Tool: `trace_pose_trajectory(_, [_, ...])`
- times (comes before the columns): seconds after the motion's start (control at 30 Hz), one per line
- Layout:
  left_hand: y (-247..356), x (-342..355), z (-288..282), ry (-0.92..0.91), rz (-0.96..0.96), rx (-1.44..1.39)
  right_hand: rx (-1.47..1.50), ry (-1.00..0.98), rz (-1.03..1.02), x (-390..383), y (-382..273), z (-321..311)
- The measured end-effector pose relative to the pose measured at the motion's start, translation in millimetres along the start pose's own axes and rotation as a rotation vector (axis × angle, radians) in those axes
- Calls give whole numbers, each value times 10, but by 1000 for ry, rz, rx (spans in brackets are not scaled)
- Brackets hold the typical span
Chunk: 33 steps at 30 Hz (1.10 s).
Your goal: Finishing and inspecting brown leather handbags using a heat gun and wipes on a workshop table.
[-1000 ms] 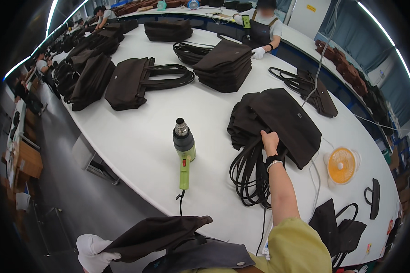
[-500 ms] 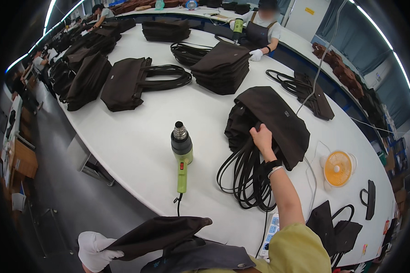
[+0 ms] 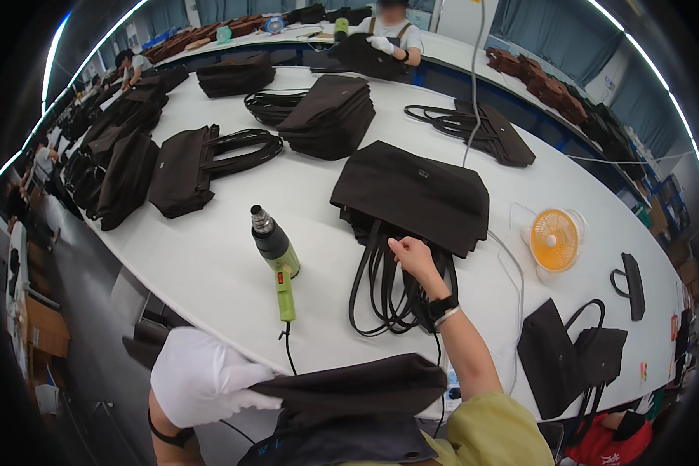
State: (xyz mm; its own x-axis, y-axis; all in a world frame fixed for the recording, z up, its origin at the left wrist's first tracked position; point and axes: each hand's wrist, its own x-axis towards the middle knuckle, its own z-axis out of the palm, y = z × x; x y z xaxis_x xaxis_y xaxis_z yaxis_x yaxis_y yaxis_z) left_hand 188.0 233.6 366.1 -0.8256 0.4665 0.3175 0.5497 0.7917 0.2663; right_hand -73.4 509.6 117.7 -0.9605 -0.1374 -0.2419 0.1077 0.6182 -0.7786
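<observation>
My left hand [image 3: 206, 379], in a white glove, is closed on the end of a dark brown fabric bag [image 3: 365, 392] held close against my body. My bare right hand [image 3: 413, 258], with a black watch at the wrist, has its fingers curled at the handles [image 3: 380, 287] of a stack of dark bags. The top bag [image 3: 415, 190] of that stack lies spread over the others, and the handles hang toward me in loops. Left of the stack a green heat gun [image 3: 282, 268] stands nozzle up on the table.
The white table [image 3: 210, 264] also bears more dark bag stacks [image 3: 330, 116], a bag with long handles [image 3: 182, 171], an orange fan [image 3: 555, 241] and smaller bags [image 3: 551, 357] at right. A grey cable [image 3: 512, 272] crosses it. A co-worker [image 3: 388, 46] handles a bag beyond.
My right hand has drawn back from the top bag's edge to the handles, and that bag now lies flatter. My left hand has come up and inward with its bag. The view has shifted.
</observation>
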Motion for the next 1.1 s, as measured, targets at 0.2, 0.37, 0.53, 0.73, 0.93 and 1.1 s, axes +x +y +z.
trace_pose_trajectory(0.2, [375,1564,202,-359,-14,-413,797,20,133,-916,631,-850])
trace_pose_trajectory(0.37, [241,2726,948,-339,142,-303,1187,560,-19,-1702,1051,-1014])
trace_pose_trajectory(0.53, [-202,3572,1745,-507,-28,-192,853,546,222,-2174,1612,-1328])
trace_pose_trajectory(0.73, [-988,4266,2364,-696,-9,134,815,522,364,-2394,1857,-1393])
trace_pose_trajectory(0.93, [-1411,4576,2687,-551,-10,193,827,384,333,-1956,1863,-1426])
trace_pose_trajectory(1.1, [-1579,4579,3315,-270,57,-186,828,269,315,-1637,1788,-1276])
